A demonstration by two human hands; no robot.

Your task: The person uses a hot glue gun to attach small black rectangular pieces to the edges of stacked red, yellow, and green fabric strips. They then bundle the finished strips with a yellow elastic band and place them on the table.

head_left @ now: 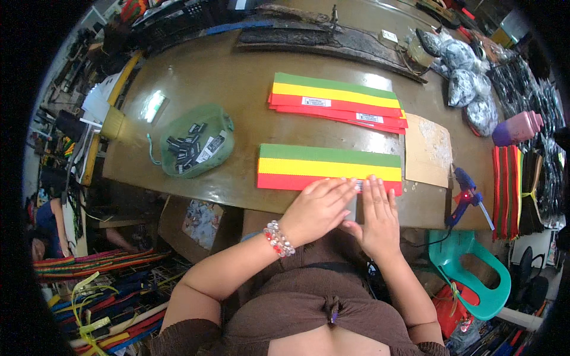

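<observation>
A green, yellow and red striped fabric strip (pixel 329 167) lies flat near the table's front edge. My left hand (pixel 317 209) and my right hand (pixel 377 216) rest side by side on its red lower band, fingers stretched out and together. Between the fingertips a bit of a small white label (pixel 359 185) shows; the rest of it is covered. Neither hand grips anything. Beyond the strip sits a fanned stack of similar striped strips (pixel 335 95), two of them showing white labels on the red band.
A green bowl (pixel 222 151) of small dark and white labels stands at the left. To the right lie a brown cardboard sheet (pixel 418 148) and a blue glue gun (pixel 465 193). Plastic-wrapped bundles (pixel 469 86) and a pink-purple bottle (pixel 516 129) stand farther right; a green stool (pixel 442 252) is below.
</observation>
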